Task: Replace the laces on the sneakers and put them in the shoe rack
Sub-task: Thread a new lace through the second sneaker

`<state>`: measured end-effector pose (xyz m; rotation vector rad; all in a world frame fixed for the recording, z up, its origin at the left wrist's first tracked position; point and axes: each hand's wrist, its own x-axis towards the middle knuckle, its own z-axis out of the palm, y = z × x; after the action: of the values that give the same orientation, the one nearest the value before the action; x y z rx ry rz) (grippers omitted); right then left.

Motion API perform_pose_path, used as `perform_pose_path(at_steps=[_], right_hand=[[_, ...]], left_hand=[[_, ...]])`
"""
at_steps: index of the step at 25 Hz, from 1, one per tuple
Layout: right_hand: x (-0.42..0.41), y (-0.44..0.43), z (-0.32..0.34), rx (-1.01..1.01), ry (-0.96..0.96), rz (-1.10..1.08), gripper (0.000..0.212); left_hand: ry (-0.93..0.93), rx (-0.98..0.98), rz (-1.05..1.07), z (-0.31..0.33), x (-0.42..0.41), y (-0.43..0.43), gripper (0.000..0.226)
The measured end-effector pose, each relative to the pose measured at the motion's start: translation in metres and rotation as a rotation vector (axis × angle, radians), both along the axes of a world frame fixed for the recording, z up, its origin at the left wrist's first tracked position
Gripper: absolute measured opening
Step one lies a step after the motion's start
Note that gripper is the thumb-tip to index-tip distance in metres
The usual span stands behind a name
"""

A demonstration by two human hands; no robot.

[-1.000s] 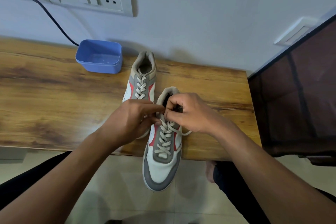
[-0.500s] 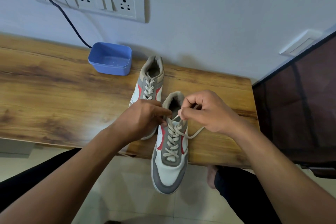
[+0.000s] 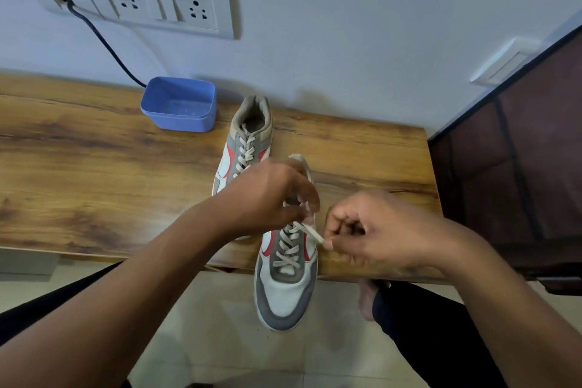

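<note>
Two grey, white and red sneakers lie on a wooden table (image 3: pixel 94 173). The far sneaker (image 3: pixel 248 138) is laced and lies heel to the wall. The near sneaker (image 3: pixel 288 280) hangs its toe over the table's front edge. My left hand (image 3: pixel 271 198) covers its tongue and top eyelets, fingers curled on the lacing there. My right hand (image 3: pixel 371 230) pinches a beige lace end (image 3: pixel 310 231) and holds it taut to the right of the shoe.
A blue plastic tub (image 3: pixel 179 107) stands by the wall at the back. A black cable (image 3: pixel 104 41) runs from the wall socket panel (image 3: pixel 163 6) down behind the tub. A dark brown cabinet (image 3: pixel 516 179) adjoins the table's right end. Tiled floor and my legs lie below.
My right hand has moved down and to the right, drawing the lace end out sideways until it is taut. My left hand has shifted over the top of the near sneaker.
</note>
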<state>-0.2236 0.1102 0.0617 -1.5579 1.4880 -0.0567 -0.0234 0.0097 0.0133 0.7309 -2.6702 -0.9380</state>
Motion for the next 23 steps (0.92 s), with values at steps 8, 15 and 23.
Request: perform_pose_path(at_steps=[8,15,23], right_hand=[[0.008,0.006,-0.011,0.017,-0.030,0.092,0.010],[0.007,0.000,-0.017,0.010,0.044,0.074,0.012],[0.007,-0.009,-0.020,0.031,0.093,0.101,0.013]], left_hand=[[-0.401,-0.177,-0.082,0.009,-0.026,0.009,0.027],[-0.294,0.030,0.006,0.004,-0.024,0.007,0.009],[-0.363,-0.155,-0.089,0.001,-0.028,0.015,0.009]])
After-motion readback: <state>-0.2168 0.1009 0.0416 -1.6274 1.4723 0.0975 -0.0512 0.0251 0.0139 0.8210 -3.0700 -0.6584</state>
